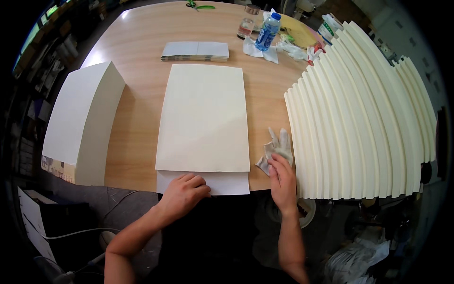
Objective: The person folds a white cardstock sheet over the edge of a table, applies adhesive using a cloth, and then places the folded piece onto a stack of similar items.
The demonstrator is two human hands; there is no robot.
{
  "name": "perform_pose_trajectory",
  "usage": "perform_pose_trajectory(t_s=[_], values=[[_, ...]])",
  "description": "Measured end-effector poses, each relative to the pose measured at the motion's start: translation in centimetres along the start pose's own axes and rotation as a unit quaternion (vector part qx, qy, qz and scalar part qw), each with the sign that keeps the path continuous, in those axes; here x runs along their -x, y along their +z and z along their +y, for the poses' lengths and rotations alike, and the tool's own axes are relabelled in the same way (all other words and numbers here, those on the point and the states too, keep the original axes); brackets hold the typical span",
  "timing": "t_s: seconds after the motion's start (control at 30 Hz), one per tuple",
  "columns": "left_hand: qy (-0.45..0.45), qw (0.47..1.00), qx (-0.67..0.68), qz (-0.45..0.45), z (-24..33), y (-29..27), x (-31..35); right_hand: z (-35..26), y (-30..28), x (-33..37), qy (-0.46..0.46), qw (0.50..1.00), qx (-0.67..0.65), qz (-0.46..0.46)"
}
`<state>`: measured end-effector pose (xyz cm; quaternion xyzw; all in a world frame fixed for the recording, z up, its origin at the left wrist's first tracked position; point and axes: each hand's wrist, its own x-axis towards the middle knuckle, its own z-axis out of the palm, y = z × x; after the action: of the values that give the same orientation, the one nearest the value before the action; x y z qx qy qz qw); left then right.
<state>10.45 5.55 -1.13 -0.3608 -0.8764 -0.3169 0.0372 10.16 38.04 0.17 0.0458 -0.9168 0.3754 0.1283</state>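
The left hand (185,191) curls over the white sheet (229,182), perhaps steadying it, any pinch unclear; the right hand (283,184), fingers slightly apart, overlaps the glove (280,144).

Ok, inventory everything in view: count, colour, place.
Panel: 1, cream, table centre
Sheet: unclear count, white, beneath panel
Tall stack: 1, white-cream, table left
Fanned panels: many, cream, table right
Small stack: 1, white, beyond panel
Bottle: 1, blue, far side
Jar: 1, clear, beside bottle
Tissue: unclear count, white, under bottle
Tool: 1, green, far edge
Disc: 1, yellow, behind bottle
Glove: 1, off-white, right of panel
Cloths: unclear count, white-red, right of bottle
Tub: 1, white-green, far right
Table: 1, light wood, centre
Bag: 1, white, floor right
Everything else: too dim to itemise
Left hand: 1, bare, on sheet
Right hand: 1, bare, at glove
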Motion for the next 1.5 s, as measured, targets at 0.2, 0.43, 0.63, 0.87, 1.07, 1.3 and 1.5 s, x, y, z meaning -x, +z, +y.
perform_pose_trajectory(t_s=[0.2, 0.43, 0.63, 0.87, 1.07, 1.3, 1.5], values=[[-0.009, 0.997, -0.057, 0.049, 1.0, 0.6, 0.4, -2.7, -0.1, 1.9, -0.069, 0.993, -0.06, -0.068], [-0.107, 0.978, -0.164, 0.068, 0.7, -3.3, 1.9, -2.8, 2.8, 2.0, -0.104, 0.986, -0.002, -0.131], [-0.131, 0.991, 0.02, -0.034, -5.4, -8.4, 0.6, -2.3, 4.4, -2.9, -0.088, 0.985, -0.061, -0.136], [-0.127, 0.99, 0.051, 0.028, -5.2, -8.1, 1.4, -2.2, 5.6, -2.9, 0.0, 0.983, -0.137, -0.124], [-0.175, 0.98, 0.087, 0.031, -7.6, -6.9, 0.1, -2.5, 6.4, -3.5, 0.008, 0.99, -0.121, -0.077], [-0.21, 0.975, 0.041, 0.06, -7.6, -5.4, -1.5, -2.2, 7.7, -3.9, -0.009, 0.998, -0.055, -0.038], [-0.234, 0.972, -0.012, 0.032, -7.3, -5.1, -2.3, -2.1, 7.7, -3.8, -0.016, 0.998, -0.029, -0.044]])
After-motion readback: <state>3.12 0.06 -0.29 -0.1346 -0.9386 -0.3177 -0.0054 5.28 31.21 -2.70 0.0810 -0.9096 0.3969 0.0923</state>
